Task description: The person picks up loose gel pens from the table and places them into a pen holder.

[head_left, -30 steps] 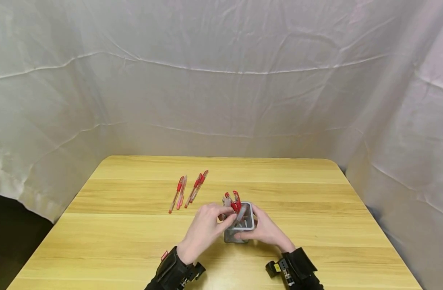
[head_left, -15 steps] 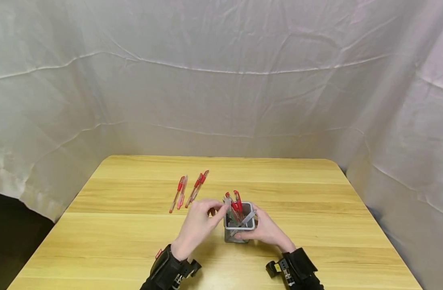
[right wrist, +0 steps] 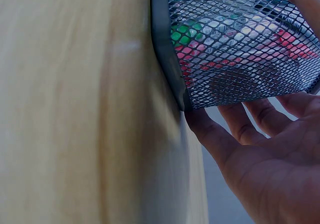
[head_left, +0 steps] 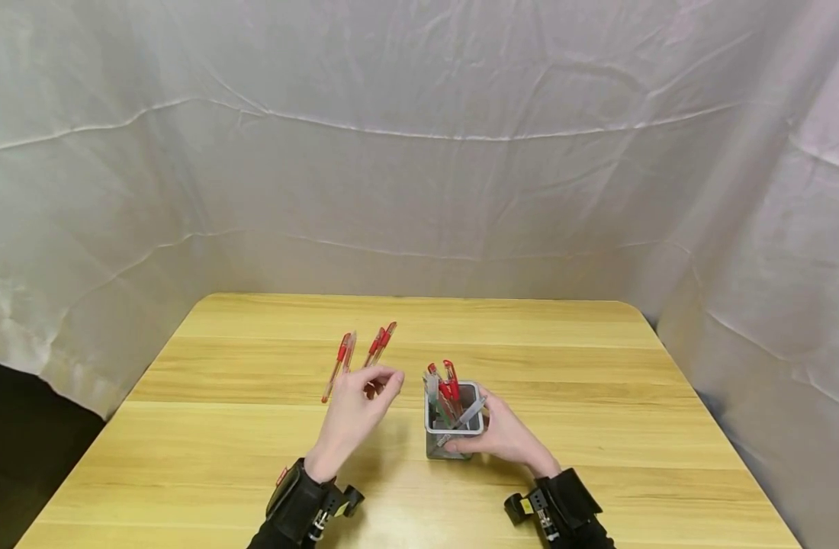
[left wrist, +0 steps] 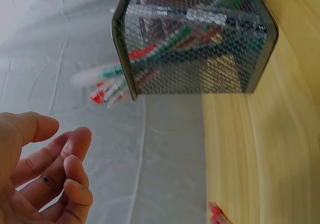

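Observation:
A black mesh pen holder (head_left: 431,442) stands on the table, with its rim pale in the head view. Several pens lean inside it, with red-capped pens (head_left: 451,379) and a clear-capped pen (head_left: 474,410) rising past the rim. My right hand (head_left: 510,436) grips the holder from the right, its thumb across the near face and its fingers along the far side. To the left, apart from the holder, my left hand (head_left: 353,415) hovers with loosely bent fingers and holds nothing. In the left wrist view a gap shows between thumb (left wrist: 42,127) and fingertips.
Several red pens lie on the wooden table (head_left: 570,358) beyond my left hand, among them a red-capped pen (head_left: 333,370) at the left and another red pen (head_left: 387,335) further right. My left hand partly covers them. A pale curtain (head_left: 419,191) hangs behind the table.
My left hand has let go of a clear-capped pen at the holder and moved left towards the loose pens. Another clear-capped pen now leans to the holder's right corner. My right hand has stayed put.

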Demonstrator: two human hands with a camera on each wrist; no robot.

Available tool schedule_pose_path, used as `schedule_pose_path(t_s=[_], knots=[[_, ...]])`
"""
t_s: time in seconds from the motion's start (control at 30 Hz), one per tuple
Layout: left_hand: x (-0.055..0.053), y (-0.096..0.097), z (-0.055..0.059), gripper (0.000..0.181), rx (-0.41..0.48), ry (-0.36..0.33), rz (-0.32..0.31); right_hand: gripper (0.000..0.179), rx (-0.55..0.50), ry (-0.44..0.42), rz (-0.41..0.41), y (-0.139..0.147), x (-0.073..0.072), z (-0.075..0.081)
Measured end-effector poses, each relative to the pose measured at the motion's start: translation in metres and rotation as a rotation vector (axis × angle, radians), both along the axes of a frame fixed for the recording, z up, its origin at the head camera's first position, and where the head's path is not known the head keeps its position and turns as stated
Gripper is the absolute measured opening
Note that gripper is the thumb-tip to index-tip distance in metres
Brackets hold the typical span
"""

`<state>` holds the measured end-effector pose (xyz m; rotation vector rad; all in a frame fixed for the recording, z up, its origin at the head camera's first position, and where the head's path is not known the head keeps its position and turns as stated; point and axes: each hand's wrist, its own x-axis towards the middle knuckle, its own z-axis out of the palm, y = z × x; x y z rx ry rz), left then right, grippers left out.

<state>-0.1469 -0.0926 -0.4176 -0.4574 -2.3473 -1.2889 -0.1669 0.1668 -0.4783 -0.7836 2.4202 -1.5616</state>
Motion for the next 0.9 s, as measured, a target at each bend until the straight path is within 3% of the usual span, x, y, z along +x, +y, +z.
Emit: schedule_pose_path(t_s=[0.37,0.9], knots=[[-0.005,-0.011,-0.010,0.014,-0.069,-0.049,0.077,0.076,-0.002,-0.012,-0.003,0.000,0.000,0.000],[-0.015,-0.030,-0.030,0.027,-0.160,-0.178,0.105,0.077,-0.008,-0.027,0.006,0.000,0.000,0.000]])
